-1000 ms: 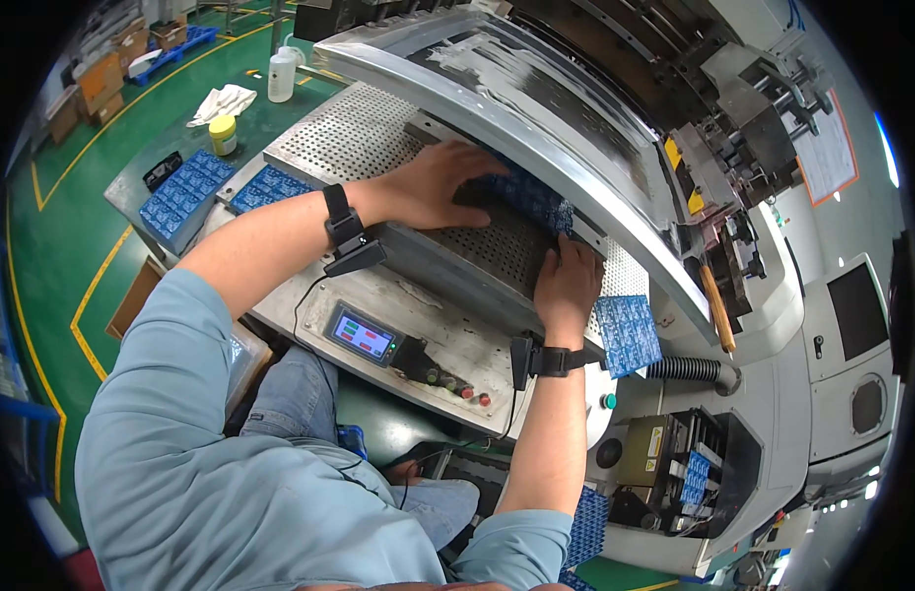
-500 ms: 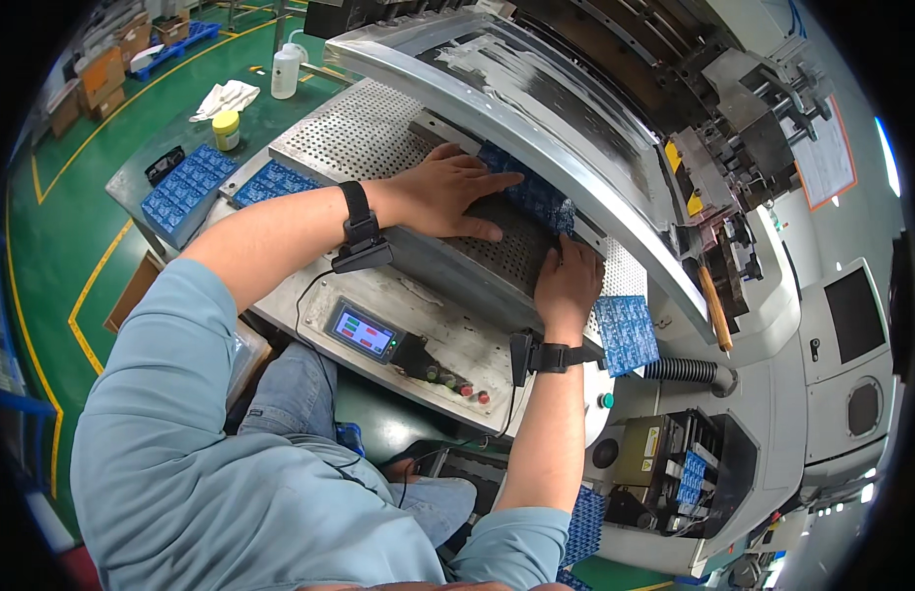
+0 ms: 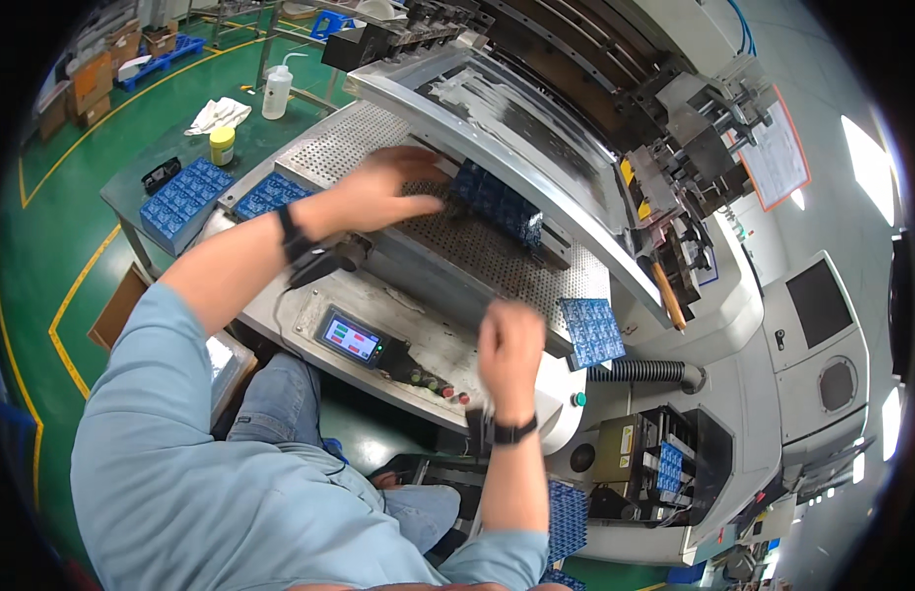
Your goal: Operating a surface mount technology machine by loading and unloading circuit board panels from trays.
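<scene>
1. Board: the blue board (image 3: 497,202) lies on the perforated bed (image 3: 331,140), ahead of you. The frame (image 3: 433,110) overhangs it and covers its far edge.
2. Left hand: your left hand (image 3: 383,187) is above the bed, left of the board and apart from it. Its thumb and fingers are spread wide, with nothing gripped between them. The fingers are blurred.
3. Right hand: your right hand (image 3: 511,350) is near the front edge of the bed, well apart from the board. Its fingers are curled inward. Blur hides how tightly they are bent; you cannot tell whether they hold anything.
4. Right end: a second blue panel (image 3: 592,333) lies to the right of your right hand. The green button (image 3: 578,399) is below this panel.
5. Front: the lit screen (image 3: 350,337) faces you, to the left of your right hand.
6. Left side: a blue stack (image 3: 186,202) is on the green table (image 3: 132,187). The yellow-lidded jar (image 3: 222,146), white cloth (image 3: 218,116) and bottle (image 3: 277,94) are beyond the stack.
</scene>
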The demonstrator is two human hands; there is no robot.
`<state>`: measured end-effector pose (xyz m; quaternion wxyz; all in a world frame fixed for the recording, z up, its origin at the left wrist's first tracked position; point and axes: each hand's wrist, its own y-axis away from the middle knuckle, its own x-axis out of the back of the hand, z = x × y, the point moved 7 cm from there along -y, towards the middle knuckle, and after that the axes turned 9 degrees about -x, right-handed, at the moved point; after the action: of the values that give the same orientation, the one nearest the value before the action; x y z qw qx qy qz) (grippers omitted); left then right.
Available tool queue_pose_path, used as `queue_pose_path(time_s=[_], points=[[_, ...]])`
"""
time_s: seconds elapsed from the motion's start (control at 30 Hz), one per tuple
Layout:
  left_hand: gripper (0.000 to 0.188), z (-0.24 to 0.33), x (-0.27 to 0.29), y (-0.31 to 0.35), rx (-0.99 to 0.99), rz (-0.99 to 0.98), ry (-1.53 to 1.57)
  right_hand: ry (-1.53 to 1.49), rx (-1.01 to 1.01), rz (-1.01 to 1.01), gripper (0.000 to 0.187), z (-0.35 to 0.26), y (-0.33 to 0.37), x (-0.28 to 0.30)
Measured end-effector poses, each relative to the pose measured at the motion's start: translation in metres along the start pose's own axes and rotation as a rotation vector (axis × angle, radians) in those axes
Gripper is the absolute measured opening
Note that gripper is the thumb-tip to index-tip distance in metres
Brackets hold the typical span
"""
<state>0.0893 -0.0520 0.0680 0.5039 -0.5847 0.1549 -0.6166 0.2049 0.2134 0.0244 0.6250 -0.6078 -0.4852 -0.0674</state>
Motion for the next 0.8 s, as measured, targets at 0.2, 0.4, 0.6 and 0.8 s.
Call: queue_pose_path(time_s=[0.2,0.4,0.6,0.8], points=[[0.035,-0.058,0.119,0.14,0.58,0.328,-0.056,0.057,-0.397,-0.39,0.016,0.078,0.141,0.023],[0.045,-0.12,0.115,0.186,0.763,0.012,-0.503,0.446,-0.842,-0.137,0.029,0.273,0.19,0.07],[0.066,-0.14,0.049,0.166,0.701,-0.248,-0.469,0.595,-0.996,-0.178,0.032,0.326,0.198,0.052],[0.073,-0.146,0.029,0.155,0.618,-0.406,-0.558,0.59,-1.113,-0.251,0.03,0.331,0.188,0.057]])
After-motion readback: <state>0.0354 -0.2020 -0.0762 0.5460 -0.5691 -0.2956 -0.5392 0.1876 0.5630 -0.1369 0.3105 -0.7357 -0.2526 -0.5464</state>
